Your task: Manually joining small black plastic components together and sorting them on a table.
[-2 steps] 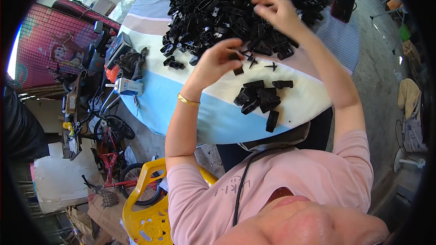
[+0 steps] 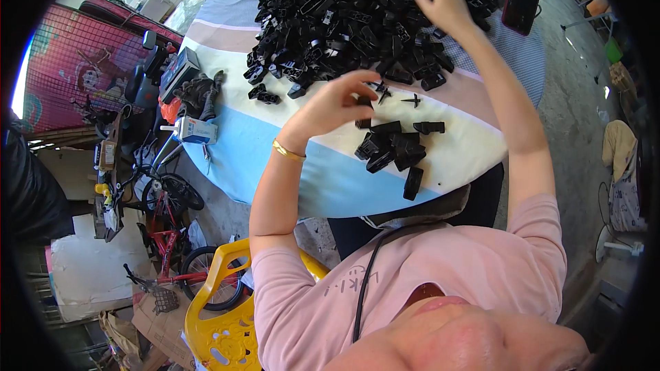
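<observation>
A large heap of black plastic parts point(image 2: 344, 20) covers the far side of the cloth-covered table. My left hand point(image 2: 337, 104) is above the near edge of the heap, curled round a small black plastic part point(image 2: 364, 122) between thumb and fingers. Over the right side of the heap is my right hand point(image 2: 443, 8), its thumb and forefinger apart; I make out nothing between them. Thin black cross-shaped pieces point(image 2: 412, 100) lie on the cloth just right of my left hand. Closer to me is a small cluster of black parts point(image 2: 390, 148).
A phone point(image 2: 522, 1) stands upright at the table's far right. On the left edge are a small blue-and-white box point(image 2: 196, 130) and a dark bundle point(image 2: 201, 98). A yellow chair point(image 2: 227, 316) and a red bicycle point(image 2: 165, 240) are at lower left.
My right hand has moved right and slightly away over the heap. My left hand has come a little nearer to me and to the right, with the black plastic part.
</observation>
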Motion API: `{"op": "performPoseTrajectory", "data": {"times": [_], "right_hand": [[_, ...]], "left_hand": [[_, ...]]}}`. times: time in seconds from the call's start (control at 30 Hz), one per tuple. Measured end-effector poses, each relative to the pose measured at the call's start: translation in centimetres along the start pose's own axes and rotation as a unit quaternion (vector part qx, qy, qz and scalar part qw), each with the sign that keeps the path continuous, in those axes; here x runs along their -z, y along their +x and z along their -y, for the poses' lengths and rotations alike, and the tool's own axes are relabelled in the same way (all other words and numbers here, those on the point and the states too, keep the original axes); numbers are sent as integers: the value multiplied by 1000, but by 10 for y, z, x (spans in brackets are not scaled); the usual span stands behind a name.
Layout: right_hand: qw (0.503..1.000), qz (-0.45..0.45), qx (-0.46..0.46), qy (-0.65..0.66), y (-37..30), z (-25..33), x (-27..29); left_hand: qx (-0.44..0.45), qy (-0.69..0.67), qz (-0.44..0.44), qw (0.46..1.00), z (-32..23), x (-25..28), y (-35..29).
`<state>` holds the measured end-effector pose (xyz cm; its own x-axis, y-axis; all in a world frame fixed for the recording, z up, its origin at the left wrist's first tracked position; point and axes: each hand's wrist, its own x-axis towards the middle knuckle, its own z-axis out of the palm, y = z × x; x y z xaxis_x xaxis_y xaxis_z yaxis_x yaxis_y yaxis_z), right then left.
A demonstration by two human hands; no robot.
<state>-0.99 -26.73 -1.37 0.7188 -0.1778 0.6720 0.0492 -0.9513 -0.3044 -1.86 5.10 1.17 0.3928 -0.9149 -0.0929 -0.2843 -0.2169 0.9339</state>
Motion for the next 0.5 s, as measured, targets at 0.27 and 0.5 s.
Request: {"op": "performPoseTrajectory", "data": {"times": [0.27, 0.5], "right_hand": [[962, 114, -95, -230, 16, -76, -8], [989, 31, -12, -144, 1, 1, 10]], "left_hand": [[-74, 152, -80, 982, 11, 13, -5], [16, 346, -340, 874, 38, 13, 8]]}}
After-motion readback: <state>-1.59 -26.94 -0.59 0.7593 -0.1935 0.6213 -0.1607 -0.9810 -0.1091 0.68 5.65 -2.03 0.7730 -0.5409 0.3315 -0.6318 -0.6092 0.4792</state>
